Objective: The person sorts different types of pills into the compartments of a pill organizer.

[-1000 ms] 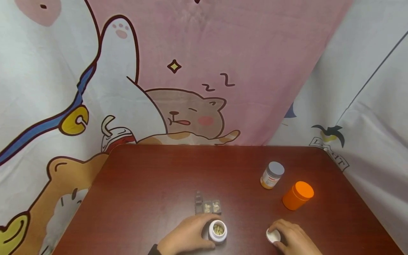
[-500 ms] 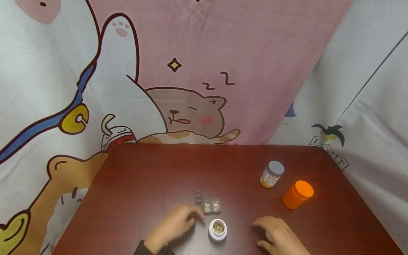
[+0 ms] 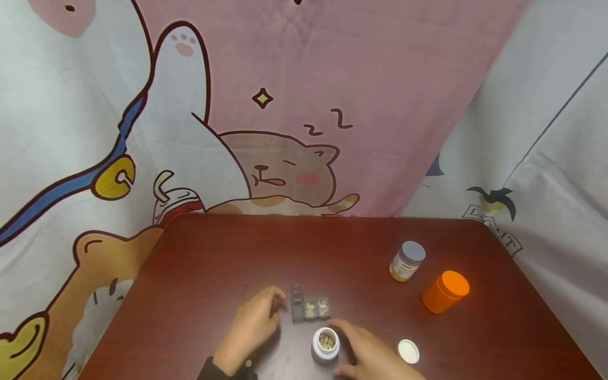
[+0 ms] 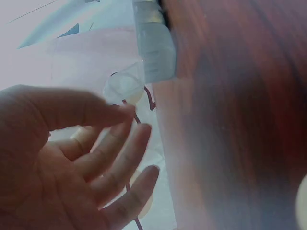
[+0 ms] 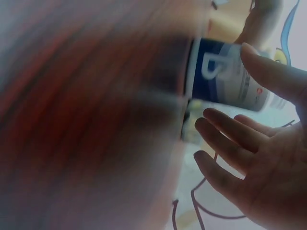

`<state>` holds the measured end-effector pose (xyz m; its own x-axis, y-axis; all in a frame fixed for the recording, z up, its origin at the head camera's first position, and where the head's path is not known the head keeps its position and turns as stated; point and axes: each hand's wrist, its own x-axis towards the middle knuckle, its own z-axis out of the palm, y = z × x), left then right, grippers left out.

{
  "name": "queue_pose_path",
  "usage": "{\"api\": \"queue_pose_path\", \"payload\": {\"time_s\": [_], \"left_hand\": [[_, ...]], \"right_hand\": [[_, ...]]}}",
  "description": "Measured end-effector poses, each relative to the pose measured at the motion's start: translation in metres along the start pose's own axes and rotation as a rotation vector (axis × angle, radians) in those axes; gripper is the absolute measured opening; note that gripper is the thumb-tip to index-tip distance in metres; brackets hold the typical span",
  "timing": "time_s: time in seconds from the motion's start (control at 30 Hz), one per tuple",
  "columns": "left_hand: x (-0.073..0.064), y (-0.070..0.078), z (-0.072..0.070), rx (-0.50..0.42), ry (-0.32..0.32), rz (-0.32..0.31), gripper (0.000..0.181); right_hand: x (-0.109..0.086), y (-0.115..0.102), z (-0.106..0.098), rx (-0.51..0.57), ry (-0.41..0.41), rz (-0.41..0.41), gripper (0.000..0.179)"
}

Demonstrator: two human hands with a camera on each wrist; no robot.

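An uncapped white bottle (image 3: 324,354) of greenish capsules stands upright near the front of the table; its blue-and-white label (image 5: 218,72) faces the right wrist camera. My right hand (image 3: 372,354) is beside the bottle's right side, fingers spread and thumb apart; I cannot tell whether it touches. Behind the bottle sits a small clear pill organizer (image 3: 310,310), its left compartment's lid up and capsules in the other two. My left hand (image 3: 253,323) hovers left of the organizer, fingers loosely bent around nothing. A white bottle cap (image 3: 408,351) lies on the table, right of my right hand.
A grey-lidded jar (image 3: 407,262) and an orange bottle (image 3: 445,292) stand at the right on the dark red wooden table (image 3: 228,258). A cartoon-printed cloth (image 3: 399,95) hangs behind the table and along both sides.
My left hand has let go of the white bottle and moved left, beside the organizer. The right hand has put the cap down and moved left to the bottle.
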<state>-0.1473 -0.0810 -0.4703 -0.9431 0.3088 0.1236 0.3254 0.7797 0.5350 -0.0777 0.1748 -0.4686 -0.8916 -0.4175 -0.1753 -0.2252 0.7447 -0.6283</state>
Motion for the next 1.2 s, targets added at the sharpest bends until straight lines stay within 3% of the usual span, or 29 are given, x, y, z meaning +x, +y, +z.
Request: {"api": "queue_pose_path", "payload": {"time_s": [0.07, 0.17, 0.4, 0.6, 0.7, 0.87, 1.03, 1.2], "left_hand": [[0.0, -0.001, 0.002, -0.02, -0.016, -0.009, 0.039], [-0.001, 0.0, 0.005, -0.063, -0.046, -0.001, 0.043], [-0.001, 0.003, 0.012, -0.108, -0.077, -0.033, 0.066], [0.0, 0.005, 0.012, -0.125, -0.091, -0.036, 0.075], [0.0, 0.005, 0.01, -0.143, -0.102, -0.033, 0.075], [0.003, 0.005, 0.008, -0.159, -0.11, -0.03, 0.074], [0.007, 0.006, 0.013, -0.114, -0.093, -0.018, 0.074], [0.009, 0.007, 0.019, -0.075, -0.053, -0.019, 0.074]], "right_hand": [[0.003, -0.002, 0.0, 0.09, -0.048, 0.049, 0.075], [0.007, -0.003, 0.001, 0.158, -0.067, 0.047, 0.067], [0.009, 0.0, 0.005, 0.116, 0.024, -0.113, 0.054], [0.011, 0.002, 0.002, 0.098, 0.145, -0.113, 0.054], [0.014, 0.001, -0.003, 0.039, 0.248, -0.11, 0.057], [0.022, 0.001, -0.012, -0.079, 0.385, -0.192, 0.06], [0.038, 0.0, -0.018, -0.113, 0.386, -0.263, 0.059], [0.053, 0.001, -0.021, -0.224, 0.362, -0.268, 0.06]]}}
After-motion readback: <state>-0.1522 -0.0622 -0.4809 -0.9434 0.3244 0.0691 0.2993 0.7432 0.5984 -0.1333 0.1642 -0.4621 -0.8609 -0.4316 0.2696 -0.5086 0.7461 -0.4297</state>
